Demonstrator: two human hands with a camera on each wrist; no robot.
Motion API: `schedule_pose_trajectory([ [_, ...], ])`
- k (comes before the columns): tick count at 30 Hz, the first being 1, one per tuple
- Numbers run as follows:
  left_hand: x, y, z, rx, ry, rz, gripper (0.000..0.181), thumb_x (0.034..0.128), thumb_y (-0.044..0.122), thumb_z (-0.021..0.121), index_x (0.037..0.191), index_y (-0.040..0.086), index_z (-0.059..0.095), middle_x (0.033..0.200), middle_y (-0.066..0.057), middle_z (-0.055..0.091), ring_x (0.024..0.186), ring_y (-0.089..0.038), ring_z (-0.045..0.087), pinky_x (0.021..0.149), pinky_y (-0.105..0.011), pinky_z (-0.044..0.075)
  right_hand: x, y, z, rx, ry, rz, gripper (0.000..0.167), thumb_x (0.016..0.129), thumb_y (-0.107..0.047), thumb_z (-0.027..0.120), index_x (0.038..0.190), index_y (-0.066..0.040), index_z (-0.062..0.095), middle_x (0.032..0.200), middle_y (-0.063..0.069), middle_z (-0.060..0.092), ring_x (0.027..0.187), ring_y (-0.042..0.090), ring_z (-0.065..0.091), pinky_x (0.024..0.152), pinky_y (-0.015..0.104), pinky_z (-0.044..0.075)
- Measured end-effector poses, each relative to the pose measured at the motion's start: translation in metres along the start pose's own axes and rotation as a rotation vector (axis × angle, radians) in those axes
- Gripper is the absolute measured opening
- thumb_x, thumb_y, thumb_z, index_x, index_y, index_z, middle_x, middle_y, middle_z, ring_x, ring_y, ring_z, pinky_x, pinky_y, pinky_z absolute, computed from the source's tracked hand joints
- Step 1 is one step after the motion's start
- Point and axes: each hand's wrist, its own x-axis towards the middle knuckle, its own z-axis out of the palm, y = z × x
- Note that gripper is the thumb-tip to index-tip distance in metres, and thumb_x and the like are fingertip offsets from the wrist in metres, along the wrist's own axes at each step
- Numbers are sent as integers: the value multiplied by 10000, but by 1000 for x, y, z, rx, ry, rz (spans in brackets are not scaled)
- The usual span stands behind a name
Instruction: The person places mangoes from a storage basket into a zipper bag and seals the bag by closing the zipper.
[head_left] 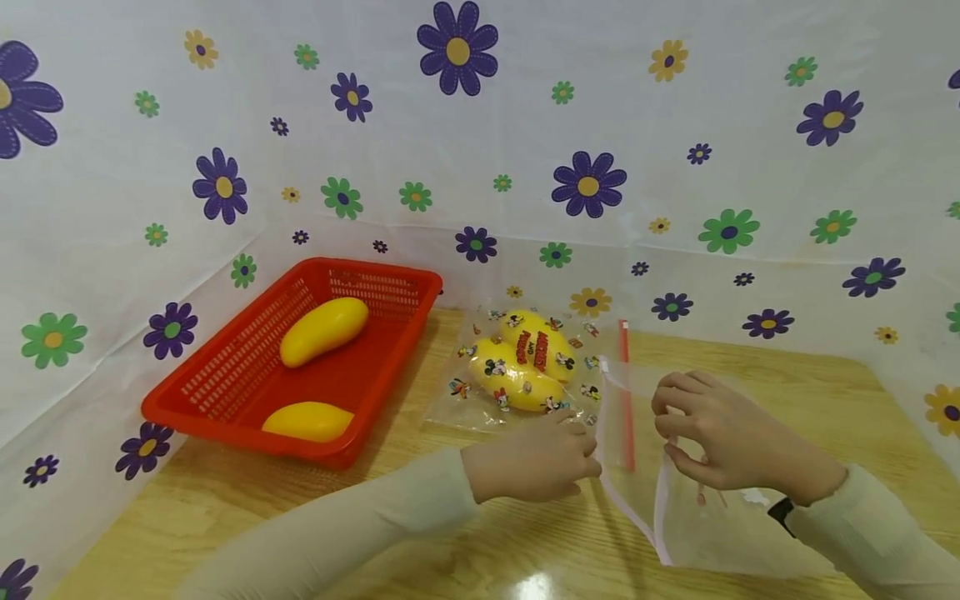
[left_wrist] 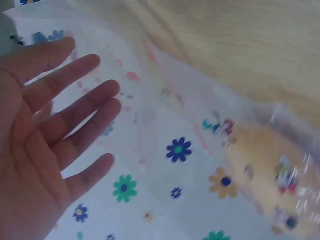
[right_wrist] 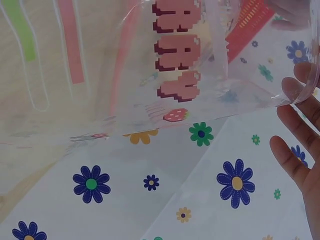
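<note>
Currently | left hand at pink-rimmed bag, fingers spread, released | right hand at its rim, can't tell if gripping | bag over table, beside bagged yellow fruit

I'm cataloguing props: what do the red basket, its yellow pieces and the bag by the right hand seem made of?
Red basket: probably moulded plastic, smooth with slight sheen, judging by its regular slots and rounded rim.
Yellow pieces: perhaps plastic or foam, smooth and evenly coloured; the look leaves that open.
Bag: likely thin, shiny plastic film, as the tabletop shows through it.
</note>
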Motion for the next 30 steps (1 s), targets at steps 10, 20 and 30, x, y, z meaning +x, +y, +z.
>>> schedule_pose_trajectory([
  [10,-42,-17,-60,-56,-115,-49,290,873,417,622,1136,293,622,1091,81,625,1062,-113,582,981,-331,432,1,1,1,17,21,-21,372,957,-343,281,702,-198,509,829,-57,508,857,131,494,747,326,407],
  [20,-66,-55,-82,-106,-148,-96,318,878,338,635,1178,231,631,1109,29,656,1041,-164,603,1021,-372,414,1,0,4,39,-13,3,385,960,-357,259,715,-190,504,843,-52,512,865,135,489,746,311,390],
  [30,-87,-129,-88,-278,-130,-367,333,871,278,650,1196,205,624,1189,-31,647,1114,-245,576,1029,-435,409,3,0,4,21,6,-7,366,960,-347,275,716,-197,503,845,-62,514,874,120,493,765,318,415],
])
